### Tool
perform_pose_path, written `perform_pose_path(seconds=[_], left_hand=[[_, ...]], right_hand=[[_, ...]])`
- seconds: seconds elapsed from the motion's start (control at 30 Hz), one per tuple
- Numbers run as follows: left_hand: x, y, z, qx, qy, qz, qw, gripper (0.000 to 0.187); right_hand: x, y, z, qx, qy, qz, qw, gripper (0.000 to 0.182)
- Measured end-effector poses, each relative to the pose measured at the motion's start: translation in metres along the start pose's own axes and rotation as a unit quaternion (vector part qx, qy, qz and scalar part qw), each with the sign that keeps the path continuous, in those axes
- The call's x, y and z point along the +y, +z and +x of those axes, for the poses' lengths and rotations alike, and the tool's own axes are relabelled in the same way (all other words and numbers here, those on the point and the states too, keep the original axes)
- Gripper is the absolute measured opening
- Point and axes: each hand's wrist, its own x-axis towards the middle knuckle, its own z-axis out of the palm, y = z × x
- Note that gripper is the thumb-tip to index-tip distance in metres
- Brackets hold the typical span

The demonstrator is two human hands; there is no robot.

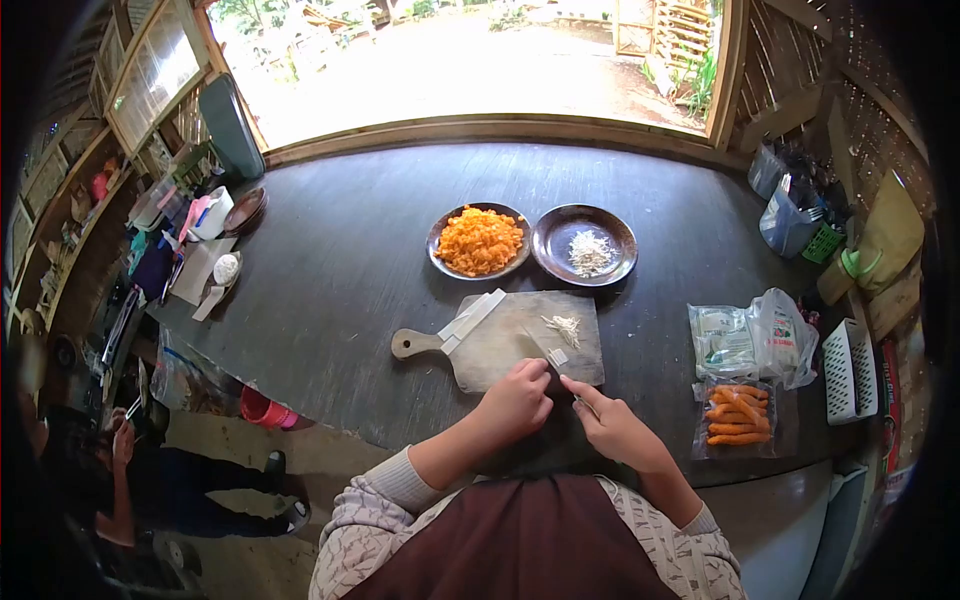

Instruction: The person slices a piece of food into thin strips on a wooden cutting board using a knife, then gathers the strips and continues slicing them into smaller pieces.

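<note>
A wooden cutting board (495, 365) with a round handle lies in front of me. My right hand (615, 432) grips a knife (541, 346), its blade angled up and left over the board. My left hand (518, 402) is closed at the board's front edge, fingers curled beside the blade; what they pinch is hidden. Small white cut pieces (557, 357) lie against the blade. Behind them is a little heap of thin white shreds (564, 328). Long white strips (474, 320) rest on the board's left side.
Beyond the board stand a plate of chopped orange food (480, 242) and a dark plate (550, 262) with white shreds. Bagged carrots (738, 415), plastic packets (725, 340) and a white perforated basket (851, 372) are at right. Another person (120, 470) is at lower left.
</note>
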Motion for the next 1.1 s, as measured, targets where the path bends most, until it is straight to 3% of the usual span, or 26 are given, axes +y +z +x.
perform_pose_path(seconds=[0.03, 0.1, 0.13, 0.2, 0.4, 0.53, 0.63, 0.73, 0.83, 1.1], left_hand=[[0.001, -0.001, 0.000, -0.015, -0.007, -0.002, 1.000, 0.025], [-0.001, -0.001, 0.001, -0.016, -0.012, -0.005, 1.000, 0.026], [0.000, 0.001, 0.000, -0.013, -0.013, -0.007, 1.000, 0.026], [0.002, 0.002, -0.002, -0.009, -0.014, -0.010, 1.000, 0.027], [-0.001, 0.003, -0.001, 0.003, -0.004, 0.006, 1.000, 0.030], [0.001, 0.002, 0.000, -0.009, -0.018, -0.006, 1.000, 0.029], [0.003, 0.000, 0.000, -0.007, -0.024, -0.013, 1.000, 0.029], [0.000, 0.002, -0.001, 0.002, -0.013, -0.003, 1.000, 0.029], [-0.002, 0.003, -0.001, -0.010, -0.018, 0.003, 1.000, 0.029], [-0.006, 0.005, -0.001, 0.011, -0.005, -0.007, 1.000, 0.028]], right_hand=[[0.008, 0.004, 0.004, -0.003, 0.002, 0.002, 1.000, 0.039], [0.019, 0.012, 0.011, 0.061, -0.117, -0.013, 0.991, 0.039], [0.015, 0.012, 0.010, 0.061, -0.112, -0.010, 0.992, 0.039], [-0.003, 0.005, 0.013, 0.001, 0.005, -0.026, 1.000, 0.040], [0.008, 0.005, 0.004, 0.009, -0.024, -0.026, 0.999, 0.039], [0.003, 0.006, 0.010, -0.011, 0.027, -0.005, 1.000, 0.039], [0.008, 0.005, 0.014, 0.016, -0.035, -0.010, 0.999, 0.040], [0.001, 0.000, 0.002, -0.014, 0.025, -0.014, 0.999, 0.040], [0.014, 0.009, 0.009, 0.016, -0.031, -0.024, 0.999, 0.040], [-0.003, -0.004, 0.003, -0.008, 0.001, -0.019, 1.000, 0.040]])
